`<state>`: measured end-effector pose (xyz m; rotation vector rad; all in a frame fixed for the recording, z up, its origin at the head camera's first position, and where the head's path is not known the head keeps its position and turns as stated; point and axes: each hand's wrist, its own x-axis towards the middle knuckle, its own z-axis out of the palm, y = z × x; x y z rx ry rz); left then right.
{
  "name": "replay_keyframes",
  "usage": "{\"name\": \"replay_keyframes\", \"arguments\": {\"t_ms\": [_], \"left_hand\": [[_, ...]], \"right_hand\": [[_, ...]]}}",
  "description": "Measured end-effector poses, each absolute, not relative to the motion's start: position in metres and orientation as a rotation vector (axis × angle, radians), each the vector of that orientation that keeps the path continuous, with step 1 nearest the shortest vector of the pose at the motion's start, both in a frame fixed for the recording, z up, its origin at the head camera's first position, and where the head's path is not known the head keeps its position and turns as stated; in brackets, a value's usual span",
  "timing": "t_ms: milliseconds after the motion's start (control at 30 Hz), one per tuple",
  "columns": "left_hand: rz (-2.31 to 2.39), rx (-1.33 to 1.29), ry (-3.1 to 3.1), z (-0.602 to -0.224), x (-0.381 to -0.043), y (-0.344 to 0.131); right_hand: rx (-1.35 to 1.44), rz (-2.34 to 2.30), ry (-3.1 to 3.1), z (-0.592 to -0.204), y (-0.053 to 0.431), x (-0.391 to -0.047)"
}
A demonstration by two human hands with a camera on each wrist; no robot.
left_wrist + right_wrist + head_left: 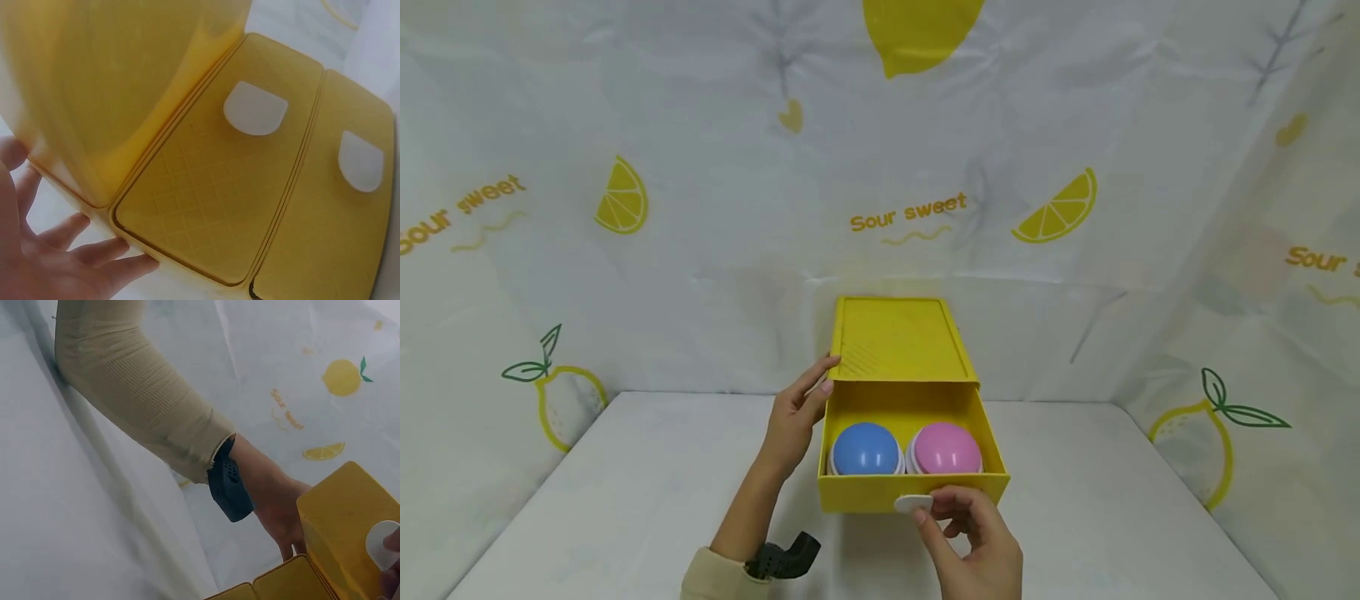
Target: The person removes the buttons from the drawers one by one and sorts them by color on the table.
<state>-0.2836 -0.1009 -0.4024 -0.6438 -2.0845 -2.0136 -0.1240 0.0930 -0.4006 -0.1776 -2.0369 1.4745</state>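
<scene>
A yellow drawer cabinet (pixel 902 337) stands at the back of the table, with its top drawer (pixel 853 495) pulled far out. Inside the drawer, a blue domed ball (pixel 866 450) and a pink one (pixel 947 450), each with a white rim, sit side by side. My right hand (pixel 977 542) pinches the white drawer handle (pixel 912 503) between thumb and fingers. Along the cabinet's left side rests my left hand (pixel 797 412); in the left wrist view its spread fingers (pixel 103 253) touch the side edge.
Below the pulled drawer, two closed drawer fronts (pixel 187 200) carry white handles (pixel 255 109). A white table (pixel 1075 500) lies beneath. Behind it hangs a white lemon-print curtain (pixel 737 217). A black wrist device (pixel 784 558) is strapped by the left sleeve (pixel 722 577).
</scene>
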Motion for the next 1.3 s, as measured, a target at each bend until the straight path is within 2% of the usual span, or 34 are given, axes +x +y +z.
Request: {"name": "replay_keyframes", "arguments": {"t_ms": [200,367,467,667,900,1300], "left_hand": [[-2.008,-0.657,-2.1,-0.402,-0.284,-0.102],[-2.005,-0.65,-2.091,-0.402,-0.284,-0.103],[-2.007,-0.646,-2.087,-0.402,-0.284,-0.104],[-2.018,-0.668,-2.084,-0.402,-0.284,-0.104],[-2.002,-0.693,-2.11,-0.402,-0.285,-0.104],[-1.985,-0.706,-2.149,-0.403,-0.287,-0.105]], "right_hand": [[-0.044,1.371,-2.246,-0.382,0.111,-0.117],[0.557,1.149,-2.231,-0.342,0.145,-0.127],[0.887,1.024,-2.241,-0.316,0.161,-0.144],[1.178,0.901,-2.548,-0.292,0.179,-0.201],[1.263,0.683,-2.891,-0.297,0.183,-0.244],[1.263,0.43,-3.282,-0.279,0.173,-0.254]]}}
